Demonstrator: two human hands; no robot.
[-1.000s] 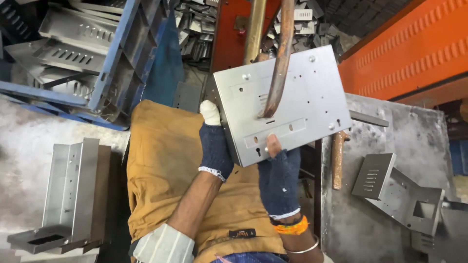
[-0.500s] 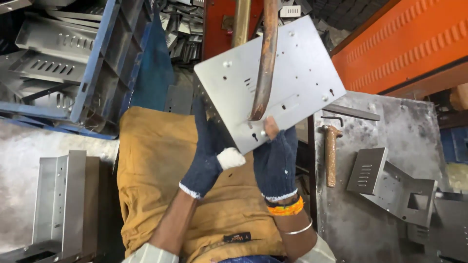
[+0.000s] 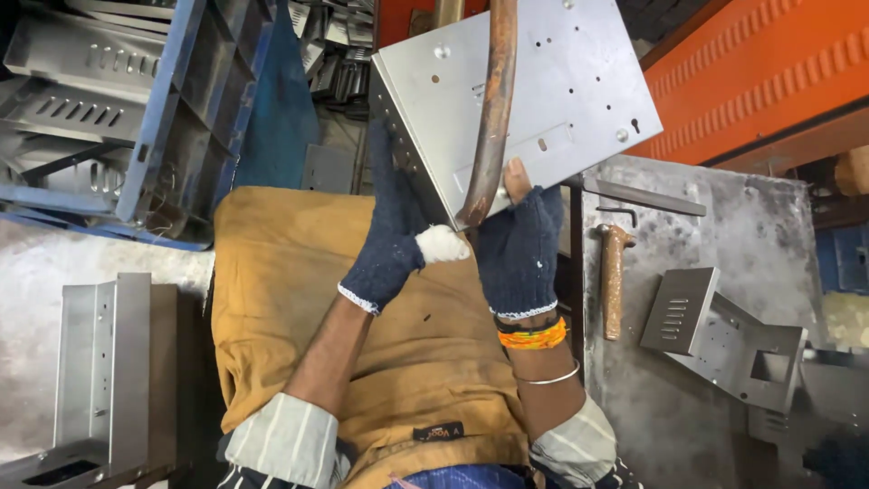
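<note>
Both gloved hands, left hand (image 3: 391,237) and right hand (image 3: 518,249), close their fingers on the near edge of the panel (image 3: 525,100), held up, seemingly against the rusty bar (image 3: 493,109), so a firm, level grip suits best.

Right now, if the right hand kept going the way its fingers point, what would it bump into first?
The right hand points up the picture and already grips the grey metal panel, so that comes first. The rusty curved bar lies across its face, though depth is hard to judge.
</note>
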